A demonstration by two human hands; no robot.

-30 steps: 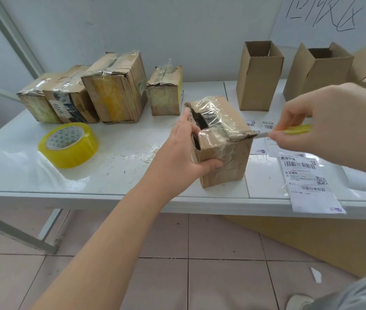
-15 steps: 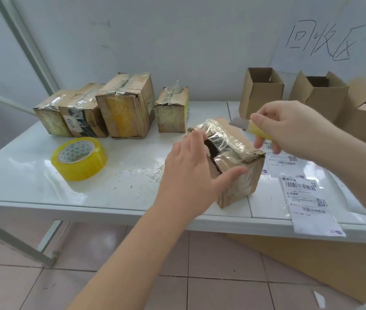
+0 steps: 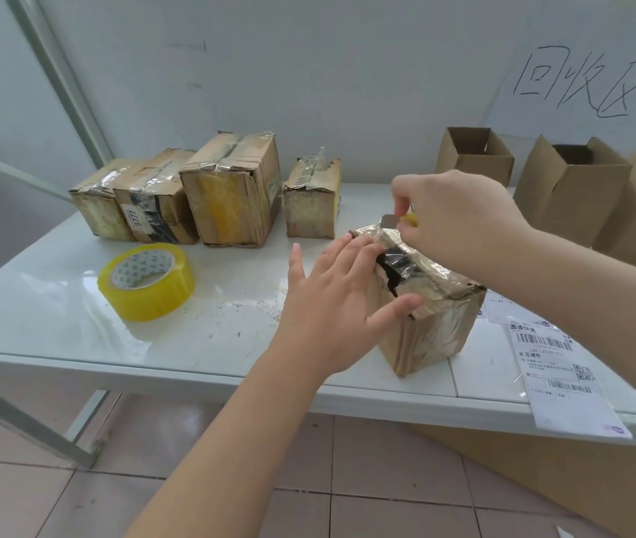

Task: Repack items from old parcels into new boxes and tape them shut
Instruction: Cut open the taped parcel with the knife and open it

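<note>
The left hand [image 3: 328,304] lies flat against a small, worn brown cardboard parcel wrapped in crinkled clear tape [image 3: 436,324]. Its fingers are fairly straight and spread over the parcel's top left edge, and its thumb presses the near face, so it steadies the parcel rather than clenching it. The right hand [image 3: 460,219] grasps a small yellow-handled utility knife [image 3: 398,220], pinched between thumb and curled fingers. The short metal blade points to the left of the frame at the parcel's far top corner, just beyond the left fingertips.

A second ago the knife was on the other side, its blade laid level against the right edge of the parcel's top. Half a second ago the right hand was lifted above the parcel, and now it has come down at the far corner. The left hand was wrapped more tightly round the parcel's left side then; its fingers are now looser and straighter. The torn dark gap in the parcel's top shows as before.

The parcel stands on the white table [image 3: 231,328] right of the frame's centre, close to the near edge, directly under both hands. On the table, a roll of yellow packing tape [image 3: 147,283] lies left of centre, well apart from the hands. A row of four old taped cardboard parcels [image 3: 231,192] stands behind it against the wall. Open empty brown cardboard boxes [image 3: 475,157] stand at the upper right, and white printed shipping labels [image 3: 557,366] lie at the right, just beside the parcel.
</note>
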